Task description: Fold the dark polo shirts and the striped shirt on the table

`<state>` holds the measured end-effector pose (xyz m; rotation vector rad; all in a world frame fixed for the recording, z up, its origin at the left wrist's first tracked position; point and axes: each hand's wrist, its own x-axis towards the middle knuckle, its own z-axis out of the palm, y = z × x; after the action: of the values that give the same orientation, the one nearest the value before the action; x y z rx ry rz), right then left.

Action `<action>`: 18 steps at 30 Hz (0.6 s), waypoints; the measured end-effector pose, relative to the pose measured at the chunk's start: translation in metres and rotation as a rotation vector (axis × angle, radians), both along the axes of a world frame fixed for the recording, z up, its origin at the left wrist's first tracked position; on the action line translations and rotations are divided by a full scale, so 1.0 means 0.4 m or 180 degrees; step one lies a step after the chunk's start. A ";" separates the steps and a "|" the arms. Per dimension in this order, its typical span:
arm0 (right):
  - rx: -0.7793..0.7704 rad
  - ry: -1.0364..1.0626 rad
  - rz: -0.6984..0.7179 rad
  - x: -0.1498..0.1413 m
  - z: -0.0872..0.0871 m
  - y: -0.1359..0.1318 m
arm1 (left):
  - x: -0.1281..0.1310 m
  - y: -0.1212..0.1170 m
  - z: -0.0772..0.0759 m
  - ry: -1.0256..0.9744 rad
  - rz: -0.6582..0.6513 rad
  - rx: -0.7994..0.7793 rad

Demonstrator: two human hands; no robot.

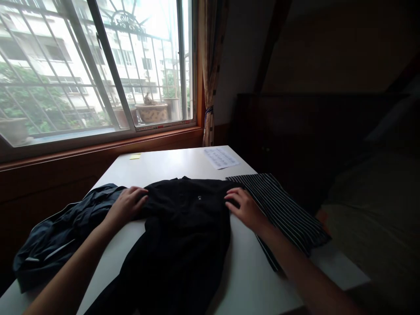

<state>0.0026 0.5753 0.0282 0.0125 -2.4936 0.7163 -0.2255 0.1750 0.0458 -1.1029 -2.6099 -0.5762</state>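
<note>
A black shirt (pixel 183 227) with a small white chest logo lies spread on the white table (pixel 164 164), collar away from me. My left hand (pixel 126 205) rests on its left shoulder, fingers curled onto the cloth. My right hand (pixel 244 208) lies on the shirt's right shoulder edge, fingers bent and pressing down on the fabric. Whether either hand pinches the cloth or only presses it is hard to tell.
A dark blue garment (pixel 55 236) is bunched at the table's left edge. A folded black-and-white striped garment (pixel 285 212) lies at the right. A printed sheet (pixel 220 157) and a yellow sticky note (pixel 134 156) sit at the far side, under a barred window (pixel 98 65). A bed (pixel 377 210) stands to the right.
</note>
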 end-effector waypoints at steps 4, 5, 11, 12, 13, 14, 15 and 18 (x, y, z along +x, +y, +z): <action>-0.0061 -0.0796 0.1885 0.088 -0.051 -0.178 | 0.132 -0.078 -0.038 -0.1074 -0.0299 -0.0130; -0.0003 -0.0886 0.2183 0.102 -0.065 -0.217 | 0.163 -0.098 -0.044 -0.1274 -0.0329 -0.0203; 0.0684 -0.1176 0.2546 0.123 -0.139 -0.332 | 0.286 -0.192 -0.068 -0.1767 -0.0530 -0.0683; 0.0705 -0.1190 0.2558 0.124 -0.143 -0.332 | 0.296 -0.198 -0.074 -0.1760 -0.0536 -0.0729; 0.0680 -0.1216 0.2587 0.127 -0.142 -0.328 | 0.305 -0.202 -0.082 -0.1726 -0.0519 -0.0768; 0.0590 -0.1266 0.2613 0.132 -0.138 -0.320 | 0.311 -0.204 -0.092 -0.1665 -0.0474 -0.0794; 0.0414 -0.1353 0.2634 0.139 -0.129 -0.309 | 0.316 -0.202 -0.102 -0.1587 -0.0415 -0.0810; -0.0537 -0.1859 0.2662 0.173 -0.086 -0.256 | 0.329 -0.186 -0.131 -0.1294 -0.0328 -0.0765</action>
<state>0.0719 0.4727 -0.0061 0.9533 -2.9381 1.4237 -0.0939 0.1004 -0.0068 -1.3173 -3.0499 -0.5700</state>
